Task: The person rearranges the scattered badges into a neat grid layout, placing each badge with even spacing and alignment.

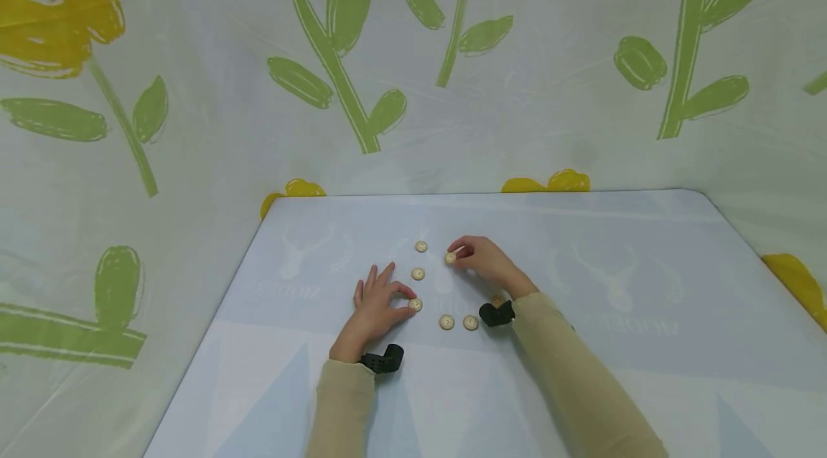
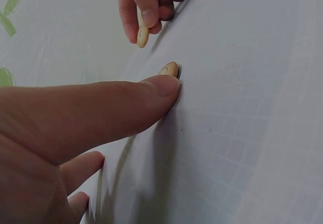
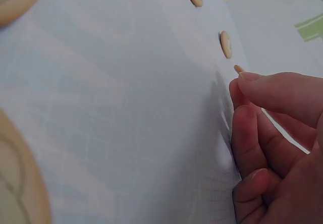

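Small round wooden discs with dark markings lie on the table in a loose ring. My left hand pinches one wooden disc at the ring's left side between thumb and index finger, its other fingers spread. In the left wrist view the thumb covers most of this disc. Farther back, my right hand pinches another disc by its edge. From the left wrist it shows tilted up on edge, the held disc between thumb and fingertips. The right hand's other fingers are curled.
Beyond the left hand lie a middle disc and a far disc. Two near discs, one left and one right, lie between the wrists. Another disc is partly hidden by the right wrist's black camera. A flowered cloth hangs behind the table.
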Demonstrator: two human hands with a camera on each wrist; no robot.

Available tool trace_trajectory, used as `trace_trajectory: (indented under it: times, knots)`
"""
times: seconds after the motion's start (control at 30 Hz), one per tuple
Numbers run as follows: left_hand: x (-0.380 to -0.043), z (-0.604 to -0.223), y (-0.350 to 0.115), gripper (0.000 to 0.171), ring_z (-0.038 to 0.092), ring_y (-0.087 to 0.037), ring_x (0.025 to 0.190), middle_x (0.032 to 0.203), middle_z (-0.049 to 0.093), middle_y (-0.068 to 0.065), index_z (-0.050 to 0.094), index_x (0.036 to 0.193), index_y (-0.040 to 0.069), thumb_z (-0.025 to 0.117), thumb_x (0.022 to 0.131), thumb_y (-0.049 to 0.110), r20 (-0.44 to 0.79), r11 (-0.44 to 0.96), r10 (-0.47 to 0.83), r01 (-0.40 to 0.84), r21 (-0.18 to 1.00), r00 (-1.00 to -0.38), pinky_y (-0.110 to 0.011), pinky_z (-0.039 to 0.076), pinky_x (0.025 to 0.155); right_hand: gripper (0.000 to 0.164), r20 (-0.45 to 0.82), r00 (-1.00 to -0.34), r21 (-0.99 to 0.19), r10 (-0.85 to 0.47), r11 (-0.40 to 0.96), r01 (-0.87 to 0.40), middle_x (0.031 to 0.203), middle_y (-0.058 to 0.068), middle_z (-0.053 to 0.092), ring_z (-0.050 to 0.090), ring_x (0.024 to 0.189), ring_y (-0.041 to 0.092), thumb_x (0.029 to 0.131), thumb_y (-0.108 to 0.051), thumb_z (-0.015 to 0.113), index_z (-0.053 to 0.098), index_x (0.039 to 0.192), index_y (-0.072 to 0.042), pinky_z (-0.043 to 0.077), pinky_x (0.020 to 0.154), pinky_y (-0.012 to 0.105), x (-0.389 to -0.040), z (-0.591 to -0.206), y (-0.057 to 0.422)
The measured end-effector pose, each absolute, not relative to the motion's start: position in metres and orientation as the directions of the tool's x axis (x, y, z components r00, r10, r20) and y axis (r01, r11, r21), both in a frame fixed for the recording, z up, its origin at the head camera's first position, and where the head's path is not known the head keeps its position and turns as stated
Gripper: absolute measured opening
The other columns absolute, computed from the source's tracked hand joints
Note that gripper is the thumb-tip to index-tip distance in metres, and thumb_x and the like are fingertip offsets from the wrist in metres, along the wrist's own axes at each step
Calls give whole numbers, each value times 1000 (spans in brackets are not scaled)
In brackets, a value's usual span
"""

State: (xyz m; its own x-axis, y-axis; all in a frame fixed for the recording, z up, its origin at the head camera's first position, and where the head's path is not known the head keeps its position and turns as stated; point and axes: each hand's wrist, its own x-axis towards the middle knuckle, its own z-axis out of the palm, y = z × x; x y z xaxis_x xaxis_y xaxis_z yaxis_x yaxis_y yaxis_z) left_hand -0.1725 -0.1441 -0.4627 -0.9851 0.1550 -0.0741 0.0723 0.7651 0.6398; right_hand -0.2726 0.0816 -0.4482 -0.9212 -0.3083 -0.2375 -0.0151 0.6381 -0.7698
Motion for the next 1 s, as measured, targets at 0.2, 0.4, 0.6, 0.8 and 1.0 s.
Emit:
trace_trajectory:
  times: [0.2,0.4,0.6,0.8,1.0]
  knots:
    - [-172,-464,-145,13,-2,-35,141,152,21,-11,64,87,27,71,77,27,-63,763,166,87,641,-984,-58,-5,106,21,-224,-932,-745,-285,666,-25,99,4,61,51,89,20,84,-16,63,62,106,-16,44,75,31,-277,-447,77]
    - [-172,-463,-145,13,-2,-35,141,152,21,-11,64,88,27,71,77,29,-65,770,164,86,632,-984,-58,-4,106,21,-184,-947,-721,-264,691,-52,97,5,60,52,87,19,85,-14,63,62,106,-14,44,75,31,-282,-448,74]
    - [-170,-459,-144,14,0,-36,141,151,22,-12,65,88,25,72,77,27,-71,770,162,81,633,-984,-59,-4,106,21,-136,-952,-692,-273,714,-105,93,4,61,52,86,20,83,-15,63,63,104,-12,42,79,33,-286,-451,73]
    - [-170,-459,-144,13,-1,-36,141,152,22,-11,65,89,25,71,78,27,-60,761,165,89,642,-984,-58,-4,106,21,-124,-954,-695,-273,710,-113,91,5,60,51,84,20,83,-13,64,64,103,-11,41,77,32,-289,-451,72]
    - [-170,-460,-145,13,-2,-35,141,152,22,-11,64,89,26,71,78,27,-58,758,164,89,646,-985,-58,-4,106,18,-129,-947,-676,-294,725,-133,89,4,59,50,84,19,83,-15,65,63,100,-10,41,77,32,-295,-453,72]
